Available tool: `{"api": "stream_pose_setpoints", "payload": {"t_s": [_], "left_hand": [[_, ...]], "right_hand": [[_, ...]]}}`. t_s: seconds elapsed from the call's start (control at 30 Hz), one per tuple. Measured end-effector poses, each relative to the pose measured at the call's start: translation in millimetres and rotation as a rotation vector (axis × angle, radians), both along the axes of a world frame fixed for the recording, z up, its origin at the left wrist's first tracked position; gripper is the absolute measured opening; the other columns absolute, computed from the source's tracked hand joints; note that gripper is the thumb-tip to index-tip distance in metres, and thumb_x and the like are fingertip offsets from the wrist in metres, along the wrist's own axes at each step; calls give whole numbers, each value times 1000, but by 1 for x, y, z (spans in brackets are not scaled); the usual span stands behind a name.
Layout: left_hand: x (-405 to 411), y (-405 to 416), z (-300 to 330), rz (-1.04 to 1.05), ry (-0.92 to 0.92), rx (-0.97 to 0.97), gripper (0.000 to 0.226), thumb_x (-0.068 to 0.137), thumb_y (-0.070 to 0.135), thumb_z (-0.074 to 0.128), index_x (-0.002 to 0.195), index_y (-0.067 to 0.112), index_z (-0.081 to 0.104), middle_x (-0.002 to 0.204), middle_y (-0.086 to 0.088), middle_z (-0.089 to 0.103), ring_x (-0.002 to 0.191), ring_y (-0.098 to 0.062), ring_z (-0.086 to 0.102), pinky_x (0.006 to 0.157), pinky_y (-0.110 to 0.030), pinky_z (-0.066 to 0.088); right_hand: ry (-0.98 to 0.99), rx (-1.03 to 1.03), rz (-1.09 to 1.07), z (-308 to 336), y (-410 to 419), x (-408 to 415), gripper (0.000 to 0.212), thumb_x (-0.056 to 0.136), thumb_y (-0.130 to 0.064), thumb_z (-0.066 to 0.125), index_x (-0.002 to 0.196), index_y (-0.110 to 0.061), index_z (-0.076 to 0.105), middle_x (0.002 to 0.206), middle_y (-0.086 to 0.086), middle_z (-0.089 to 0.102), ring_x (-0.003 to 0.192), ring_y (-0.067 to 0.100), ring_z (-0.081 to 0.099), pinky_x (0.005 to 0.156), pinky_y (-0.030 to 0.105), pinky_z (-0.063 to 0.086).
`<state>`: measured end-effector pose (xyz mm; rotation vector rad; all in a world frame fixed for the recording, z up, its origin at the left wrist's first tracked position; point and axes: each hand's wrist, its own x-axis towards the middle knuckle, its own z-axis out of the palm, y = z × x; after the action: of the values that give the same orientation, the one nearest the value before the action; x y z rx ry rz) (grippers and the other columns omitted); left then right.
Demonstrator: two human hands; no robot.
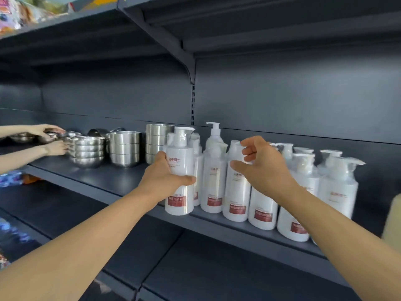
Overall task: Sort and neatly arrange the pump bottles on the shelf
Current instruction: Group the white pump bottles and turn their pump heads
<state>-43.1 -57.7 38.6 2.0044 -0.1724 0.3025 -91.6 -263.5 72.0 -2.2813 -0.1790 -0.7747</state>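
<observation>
- My left hand (167, 174) grips the leftmost pump bottle (179, 177) round its middle, at the near edge of the dark shelf (121, 181).
- My right hand (263, 165) hovers with fingers loosely spread at the cap of the third bottle (236, 187); I cannot tell whether it touches.
- More white pump bottles (338, 185) stand in a row to the right.
- Stacked steel bowls (124, 148) sit to the left, where another person's hands (55, 140) reach in.

Leftmost pump bottle (179, 170): upper label reads "美博士", preceded by one unclear character. Red lower label (176, 200): white characters, partly "白护发"; above it Latin capitals ending "…IONER". Labels on neighbouring bottles: too blurred to read.
</observation>
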Motion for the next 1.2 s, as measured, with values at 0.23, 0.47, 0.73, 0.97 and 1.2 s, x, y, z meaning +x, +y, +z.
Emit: {"api": "stream_pose_setpoints", "payload": {"t_s": [0.23, 0.47, 0.73, 0.97, 1.2], "left_hand": [[53, 55, -1, -33, -2, 89, 64, 66, 26, 85, 110, 22, 38, 95, 9, 55, 90, -16, 57, 73, -32, 46], [91, 57, -19, -89, 1, 166, 72, 58, 32, 87, 109, 22, 38, 99, 7, 57, 93, -19, 60, 82, -42, 54], [118, 42, -28, -139, 24, 168, 76, 55, 35, 87, 112, 21, 38, 103, 4, 58, 94, -20, 61, 80, -45, 55], [127, 41, -30, -141, 26, 179, 80, 54, 35, 88, 115, 21, 38, 105, 5, 58, 95, -18, 60, 80, -43, 55], [125, 45, -23, -221, 70, 220, 85, 58, 29, 88, 125, 21, 37, 110, 7, 59, 101, -13, 59, 75, -28, 51]], "right_hand": [[-4, -7, -151, -4, 44, 26, 47, 83, -23, 70, 124, -15, 49, 112, 1, 54, 97, 14, 52, 79, 22, 38], [-4, -17, -236, -6, 60, 36, 48, 83, -22, 70, 125, -15, 48, 111, 0, 53, 97, 12, 50, 80, 19, 37], [20, -105, -286, -7, 57, 36, 48, 83, -24, 70, 125, -17, 47, 111, -3, 50, 100, 10, 50, 81, 18, 38], [-2, -224, -251, -11, 53, 37, 48, 83, -24, 69, 126, -16, 48, 116, -4, 50, 97, 5, 46, 82, 16, 38], [-34, -338, -206, -2, 51, 40, 43, 83, -27, 69, 122, -19, 52, 108, -6, 53, 92, 7, 51, 77, 15, 38]]}}
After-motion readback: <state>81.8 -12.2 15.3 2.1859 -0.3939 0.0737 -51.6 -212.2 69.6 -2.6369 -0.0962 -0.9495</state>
